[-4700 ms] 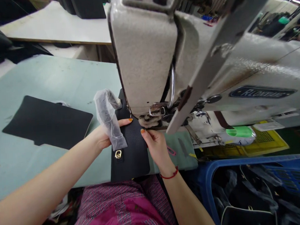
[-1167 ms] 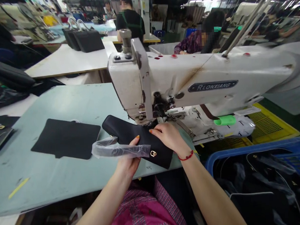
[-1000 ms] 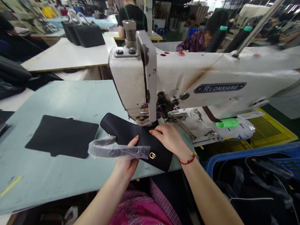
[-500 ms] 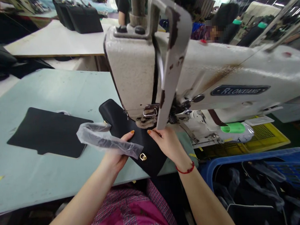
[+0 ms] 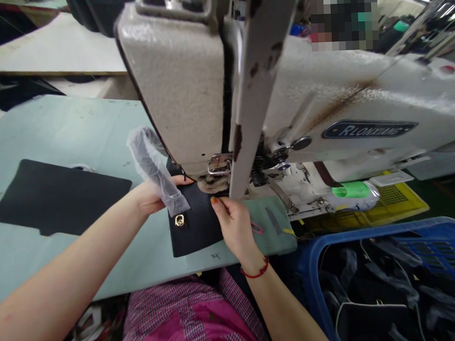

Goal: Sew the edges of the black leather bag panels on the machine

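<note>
A black bag panel (image 5: 200,227) with a gold clasp lies under the head of a sewing machine (image 5: 179,92). My left hand (image 5: 155,194) grips its left side, with fingers partly hidden behind a handle wrapped in clear plastic (image 5: 154,168). My right hand (image 5: 233,220) pinches the panel's right edge close by the presser foot, thumb on top. The machine head hides the panel's far part. A second black panel (image 5: 58,195) lies flat on the pale green table (image 5: 103,269), left of my left hand.
At the right stands a blue plastic basket (image 5: 314,267) holding several black bag pieces in plastic wrap. A yellow crate (image 5: 394,201) sits behind it. Small pink snips (image 5: 257,228) lie right of my right hand. A white table (image 5: 56,52) is at the back left.
The black bag panel has turned under the machine head, its clasp end swinging to the left. My left hand has moved left and away from me; my right hand has shifted left with the edge.
</note>
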A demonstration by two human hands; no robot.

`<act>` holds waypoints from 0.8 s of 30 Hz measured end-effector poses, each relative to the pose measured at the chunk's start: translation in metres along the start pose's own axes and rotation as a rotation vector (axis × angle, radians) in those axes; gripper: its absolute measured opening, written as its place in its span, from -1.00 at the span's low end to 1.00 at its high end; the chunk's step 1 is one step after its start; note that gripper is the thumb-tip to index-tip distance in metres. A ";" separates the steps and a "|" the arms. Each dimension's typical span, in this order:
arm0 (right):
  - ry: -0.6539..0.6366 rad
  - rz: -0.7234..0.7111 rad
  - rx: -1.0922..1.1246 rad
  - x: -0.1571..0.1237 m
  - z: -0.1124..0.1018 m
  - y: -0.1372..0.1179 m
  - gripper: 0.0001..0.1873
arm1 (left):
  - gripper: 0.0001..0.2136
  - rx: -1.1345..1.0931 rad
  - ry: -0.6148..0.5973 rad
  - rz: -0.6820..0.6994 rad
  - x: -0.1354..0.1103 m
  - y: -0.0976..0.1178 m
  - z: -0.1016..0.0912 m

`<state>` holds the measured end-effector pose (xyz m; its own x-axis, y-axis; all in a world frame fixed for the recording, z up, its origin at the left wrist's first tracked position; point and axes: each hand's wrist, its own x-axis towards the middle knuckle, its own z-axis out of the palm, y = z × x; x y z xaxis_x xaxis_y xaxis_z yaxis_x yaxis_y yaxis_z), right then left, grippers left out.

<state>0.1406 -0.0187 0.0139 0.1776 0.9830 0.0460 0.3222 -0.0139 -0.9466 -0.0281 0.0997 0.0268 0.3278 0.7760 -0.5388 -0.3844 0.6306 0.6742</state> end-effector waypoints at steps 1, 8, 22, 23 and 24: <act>0.005 0.001 0.015 0.000 0.001 0.000 -0.53 | -0.70 0.071 -0.030 -0.014 0.003 0.002 -0.001; -0.007 -0.001 0.039 -0.012 0.004 0.004 -0.57 | -0.56 0.267 -0.110 0.098 0.010 0.009 -0.004; -0.256 0.258 0.521 -0.053 -0.004 0.005 -0.62 | -0.35 -0.308 -0.061 0.253 -0.107 -0.141 -0.005; -0.260 0.257 0.518 -0.053 -0.005 0.004 -0.62 | -0.38 -0.264 -0.031 0.247 -0.104 -0.142 0.005; -0.261 0.251 0.504 -0.053 -0.006 0.002 -0.62 | -0.42 -0.215 0.022 0.243 -0.100 -0.141 0.014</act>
<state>0.1379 -0.0720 0.0112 -0.0633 0.9741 -0.2171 -0.1901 -0.2254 -0.9556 0.0055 -0.0667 -0.0069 0.1861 0.9028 -0.3876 -0.6231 0.4135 0.6639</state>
